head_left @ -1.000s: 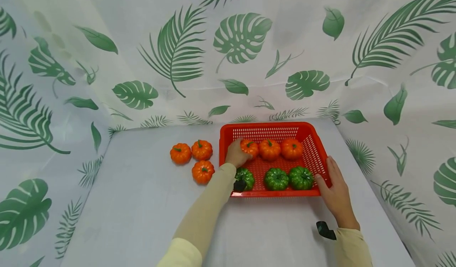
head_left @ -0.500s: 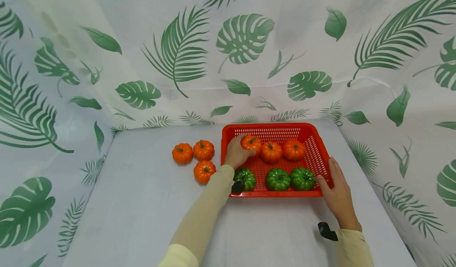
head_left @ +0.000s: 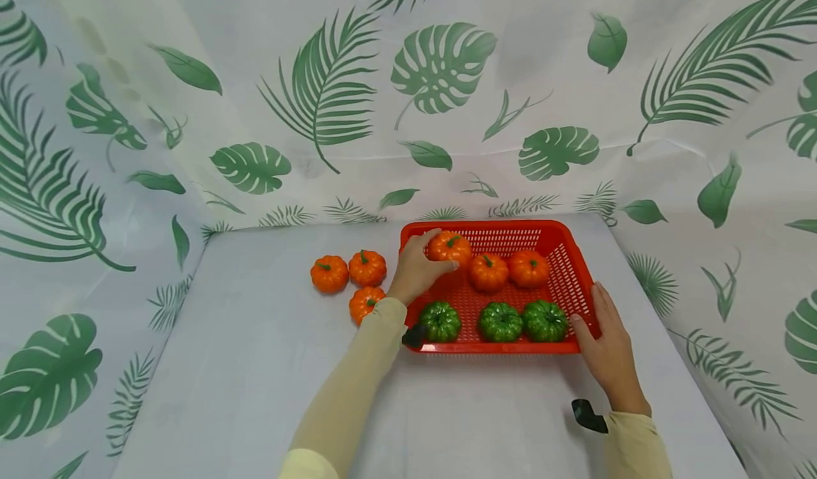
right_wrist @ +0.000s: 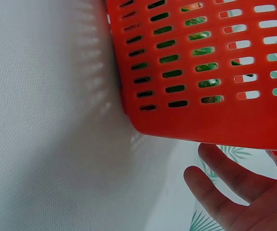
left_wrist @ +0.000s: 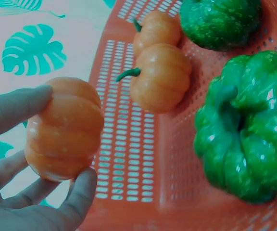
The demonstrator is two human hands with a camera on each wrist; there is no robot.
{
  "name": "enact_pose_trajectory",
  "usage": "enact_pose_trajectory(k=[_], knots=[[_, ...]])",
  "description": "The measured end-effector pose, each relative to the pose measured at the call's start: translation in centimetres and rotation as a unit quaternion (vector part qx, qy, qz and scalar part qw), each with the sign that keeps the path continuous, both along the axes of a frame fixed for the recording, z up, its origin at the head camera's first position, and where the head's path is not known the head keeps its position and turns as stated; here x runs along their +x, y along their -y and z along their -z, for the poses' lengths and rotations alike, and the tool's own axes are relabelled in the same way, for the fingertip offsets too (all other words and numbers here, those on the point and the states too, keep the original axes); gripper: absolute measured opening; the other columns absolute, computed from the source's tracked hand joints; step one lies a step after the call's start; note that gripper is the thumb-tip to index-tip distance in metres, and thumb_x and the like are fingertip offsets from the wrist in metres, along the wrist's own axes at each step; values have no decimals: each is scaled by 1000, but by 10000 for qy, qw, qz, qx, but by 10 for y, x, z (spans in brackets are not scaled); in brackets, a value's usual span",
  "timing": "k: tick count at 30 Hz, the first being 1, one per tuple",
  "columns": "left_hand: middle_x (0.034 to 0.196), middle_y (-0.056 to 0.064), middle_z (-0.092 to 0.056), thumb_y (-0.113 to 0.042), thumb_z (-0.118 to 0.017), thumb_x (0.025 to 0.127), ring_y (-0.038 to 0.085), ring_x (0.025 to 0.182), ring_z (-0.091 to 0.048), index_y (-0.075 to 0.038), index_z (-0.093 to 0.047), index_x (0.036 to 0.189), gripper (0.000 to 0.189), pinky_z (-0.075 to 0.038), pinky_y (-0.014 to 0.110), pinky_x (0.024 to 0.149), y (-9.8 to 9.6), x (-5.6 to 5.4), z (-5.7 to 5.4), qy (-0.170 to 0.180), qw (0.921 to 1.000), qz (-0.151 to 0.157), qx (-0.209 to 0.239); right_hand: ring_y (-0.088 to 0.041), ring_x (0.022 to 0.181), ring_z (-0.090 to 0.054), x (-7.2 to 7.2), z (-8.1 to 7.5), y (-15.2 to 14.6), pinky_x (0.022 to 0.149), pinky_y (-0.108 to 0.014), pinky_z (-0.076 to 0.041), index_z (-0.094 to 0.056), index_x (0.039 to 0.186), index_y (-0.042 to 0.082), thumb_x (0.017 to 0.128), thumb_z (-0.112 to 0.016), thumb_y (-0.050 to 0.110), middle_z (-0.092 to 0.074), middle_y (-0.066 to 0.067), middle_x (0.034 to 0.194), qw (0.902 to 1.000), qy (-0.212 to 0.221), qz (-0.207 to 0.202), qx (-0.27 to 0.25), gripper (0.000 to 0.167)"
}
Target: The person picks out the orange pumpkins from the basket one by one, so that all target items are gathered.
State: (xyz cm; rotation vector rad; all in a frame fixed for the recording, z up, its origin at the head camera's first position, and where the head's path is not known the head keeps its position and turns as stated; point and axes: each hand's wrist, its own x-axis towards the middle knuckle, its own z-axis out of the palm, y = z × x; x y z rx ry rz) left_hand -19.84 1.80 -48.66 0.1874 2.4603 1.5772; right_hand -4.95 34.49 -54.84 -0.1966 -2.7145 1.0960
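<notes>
My left hand [head_left: 416, 272] pinches a small orange pumpkin [head_left: 450, 248] with a green stem between thumb and fingers. In the left wrist view that pumpkin [left_wrist: 65, 129] is raised beside the mesh wall of the red plastic basket [head_left: 498, 348]. Two more orange pumpkins [head_left: 488, 273] sit along the back inside the basket, and three green pumpkins [head_left: 501, 322] line its front. My right hand [head_left: 609, 355] rests at the basket's front right corner, thumb at the rim. The right wrist view shows its fingers [right_wrist: 215, 197] fairly straight and spread beside the basket.
Three orange pumpkins [head_left: 330, 274] are grouped on the white tabletop [head_left: 249, 365] left of the basket, one partly behind the left sleeve. A leaf-printed cloth [head_left: 447, 145] walls the table at the back and both sides. A black piece [head_left: 588, 416] shows at the right wrist.
My left hand has lifted the orange pumpkin from the basket's back left, up and slightly toward the rim. The right hand stays at the basket corner.
</notes>
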Motion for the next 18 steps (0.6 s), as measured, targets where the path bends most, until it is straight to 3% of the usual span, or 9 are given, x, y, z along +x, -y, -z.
enact_pose_trajectory(k=[12,18], knots=[[149,7,-51,-33,-84,91,28,133,-52,-26,-53,161,76,-46,52,113,35,11,-12,-301,9995,42,100,-49,159,-18,1,-2,1,113,-77,-27,-16,171,3,111,-56,23,-16,-22,176,10000,13,-2,-18,75],[144,6,-52,-32,-86,91,27,117,-57,-26,-54,160,77,-54,46,102,58,21,-18,-334,9988,-166,314,-48,159,-17,1,-2,1,114,-76,-26,-14,171,4,111,-56,22,-15,-21,176,10000,22,-15,-37,75]])
